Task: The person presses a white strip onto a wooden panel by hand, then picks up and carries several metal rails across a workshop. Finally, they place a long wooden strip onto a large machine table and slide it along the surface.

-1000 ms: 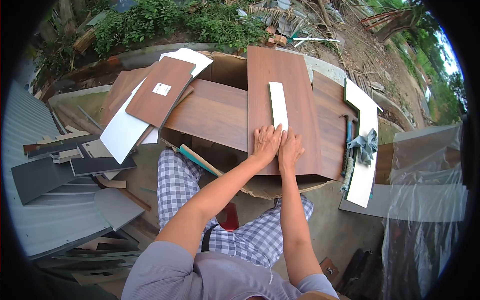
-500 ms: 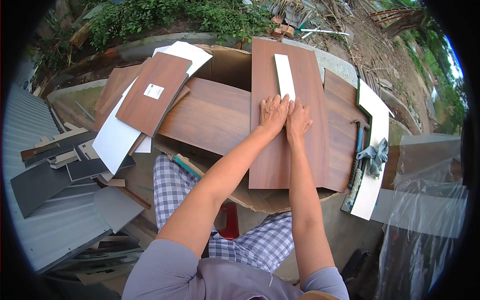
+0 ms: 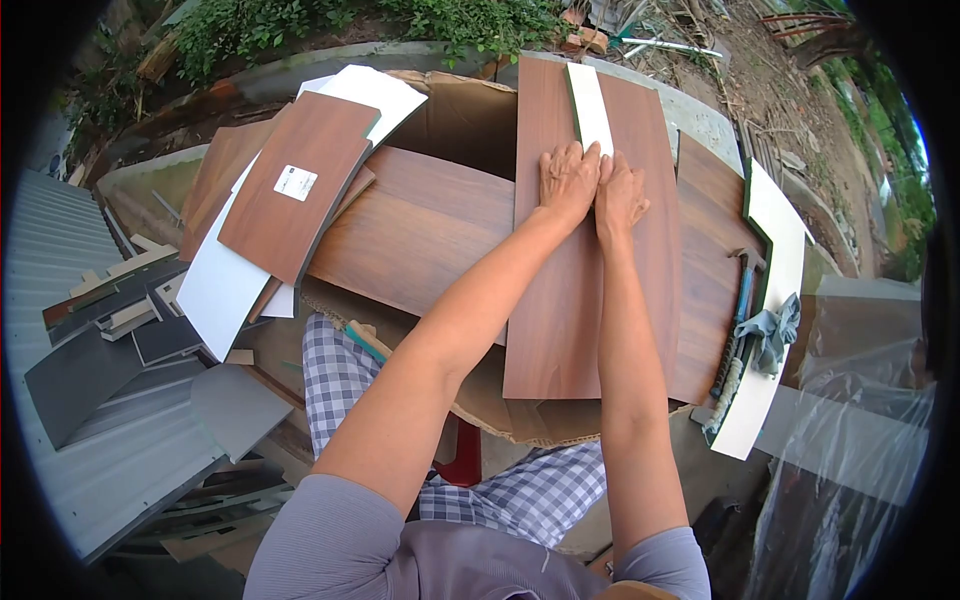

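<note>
A narrow white strip of board [image 3: 590, 105] with a dark green edge lies lengthwise on a wide brown wood-grain board [image 3: 555, 310], its far end close to the board's far edge. My left hand [image 3: 568, 183] is closed at the strip's near end, fingers bent over its left side. Beside it, my right hand [image 3: 622, 195] presses in from the right with bent fingers, and the two hands touch. Between them they cover the near part of the strip. Underneath, another brown board [image 3: 420, 230] runs crosswise over an open cardboard box [image 3: 465, 120].
Brown and white boards [image 3: 300, 225] are stacked at left, the top one labelled. On the right lie a hammer [image 3: 745, 275], a grey cloth [image 3: 770, 330] and a white angled board [image 3: 775, 255]. Dark offcuts [image 3: 85, 375] rest on corrugated metal; clear plastic sheeting [image 3: 850, 430] hangs at right.
Both hands have moved forward with the white strip, which now lies closer to the brown board's far edge. The whole view has also shifted slightly.
</note>
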### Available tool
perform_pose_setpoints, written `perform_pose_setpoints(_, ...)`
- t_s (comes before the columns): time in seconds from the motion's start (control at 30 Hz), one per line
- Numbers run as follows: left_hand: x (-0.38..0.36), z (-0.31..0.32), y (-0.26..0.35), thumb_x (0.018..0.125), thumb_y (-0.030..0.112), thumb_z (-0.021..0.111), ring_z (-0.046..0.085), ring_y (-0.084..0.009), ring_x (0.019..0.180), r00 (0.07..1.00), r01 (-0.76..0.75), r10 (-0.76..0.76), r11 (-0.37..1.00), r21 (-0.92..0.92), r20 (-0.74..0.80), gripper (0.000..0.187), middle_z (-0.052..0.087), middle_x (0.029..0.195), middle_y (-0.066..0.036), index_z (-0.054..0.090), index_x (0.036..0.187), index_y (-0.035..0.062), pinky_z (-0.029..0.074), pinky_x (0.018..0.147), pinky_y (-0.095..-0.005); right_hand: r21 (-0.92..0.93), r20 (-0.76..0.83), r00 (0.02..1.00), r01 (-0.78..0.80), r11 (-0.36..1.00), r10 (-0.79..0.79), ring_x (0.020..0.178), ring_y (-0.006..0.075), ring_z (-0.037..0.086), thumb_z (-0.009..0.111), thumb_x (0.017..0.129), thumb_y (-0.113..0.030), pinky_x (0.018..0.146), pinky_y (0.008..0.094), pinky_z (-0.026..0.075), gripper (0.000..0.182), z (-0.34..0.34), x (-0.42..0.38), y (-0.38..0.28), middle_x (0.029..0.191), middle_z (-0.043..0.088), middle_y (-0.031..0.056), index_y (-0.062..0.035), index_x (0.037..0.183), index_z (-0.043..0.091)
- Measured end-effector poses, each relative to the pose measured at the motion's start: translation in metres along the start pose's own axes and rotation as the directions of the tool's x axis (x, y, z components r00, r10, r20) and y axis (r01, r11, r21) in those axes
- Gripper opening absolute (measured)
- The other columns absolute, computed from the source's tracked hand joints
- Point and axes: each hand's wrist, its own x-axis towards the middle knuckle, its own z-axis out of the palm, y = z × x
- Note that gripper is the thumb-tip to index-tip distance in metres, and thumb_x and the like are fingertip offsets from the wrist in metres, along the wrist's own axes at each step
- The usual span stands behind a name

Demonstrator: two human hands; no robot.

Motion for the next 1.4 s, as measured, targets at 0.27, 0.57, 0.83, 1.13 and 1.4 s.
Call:
perform_pose_setpoints(0.27, 0.008, 0.001, -0.002, 0.087, 0.024, 0.050, 0.054, -0.0285, 0.084, 0.999, 0.024, -0.022, 0.999, -0.036, 0.048, 0.024, 0.057, 0.082, -0.012, 0.061, 0.100, 0.0085, 0.037, 0.072, -0.0416, 0.021, -0.064, 0.998, -0.017, 1.000, 0.018, 0.085, 0.0300, 0.058, 0.049, 0.089, -0.032, 0.074, 0.0433, 0.036, 0.032, 0.009, 0.008, 0.001, 0.090, 0.057, 0.0151, -0.0142, 0.111, 0.062)
perform_pose_setpoints(0.57, -0.039, -0.026, 0.019, 0.083, 0.015, 0.056, 0.051, -0.0241, 0.082, 0.998, -0.045, 0.049, 0.992, -0.119, 0.031, 0.033, 0.052, 0.082, -0.008, 0.059, 0.114, 0.0047, 0.036, 0.072, -0.0368, 0.084, -0.064, 0.998, -0.013, 0.996, 0.018, 0.083, 0.0277, 0.057, 0.049, 0.089, -0.032, 0.073, 0.0399, 0.036, 0.033, -0.028, -0.036, 0.015, 0.088, 0.057, 0.0137, -0.0116, 0.110, 0.064)
perform_pose_setpoints(0.83, -0.148, -0.100, 0.098, 0.082, 0.010, 0.056, 0.048, -0.0225, 0.081, 0.975, -0.058, 0.105, 0.970, -0.234, 0.195, 0.038, 0.048, 0.082, -0.007, 0.054, 0.119, 0.0032, 0.035, 0.072, -0.0364, 0.025, -0.013, 0.995, -0.095, 0.995, 0.096, 0.079, 0.0269, 0.055, 0.052, 0.089, -0.026, 0.073, 0.0388, 0.035, 0.030, -0.123, -0.155, 0.055, 0.088, 0.055, 0.0120, -0.0086, 0.111, 0.063)
perform_pose_setpoints(1.13, -0.194, -0.102, 0.108, 0.082, 0.012, 0.056, 0.048, -0.0222, 0.080, 0.948, -0.142, 0.187, 0.973, -0.180, 0.258, 0.038, 0.050, 0.081, -0.007, 0.054, 0.120, 0.0045, 0.034, 0.072, -0.0360, -0.039, 0.003, 0.995, -0.103, 0.994, 0.103, 0.076, 0.0257, 0.055, 0.056, 0.087, -0.024, 0.070, 0.0382, 0.035, 0.028, -0.126, -0.199, 0.090, 0.085, 0.054, 0.0106, -0.0124, 0.112, 0.061)
perform_pose_setpoints(1.4, -0.155, -0.073, 0.091, 0.081, 0.012, 0.056, 0.048, -0.0230, 0.081, 0.956, -0.120, 0.151, 0.984, -0.134, 0.250, 0.038, 0.050, 0.082, -0.007, 0.055, 0.119, 0.0068, 0.035, 0.071, -0.0365, -0.062, -0.051, 0.997, -0.063, 0.996, 0.060, 0.078, 0.0251, 0.056, 0.056, 0.087, -0.025, 0.071, 0.0399, 0.035, 0.027, -0.103, -0.153, 0.077, 0.084, 0.055, 0.0095, -0.0150, 0.111, 0.061)
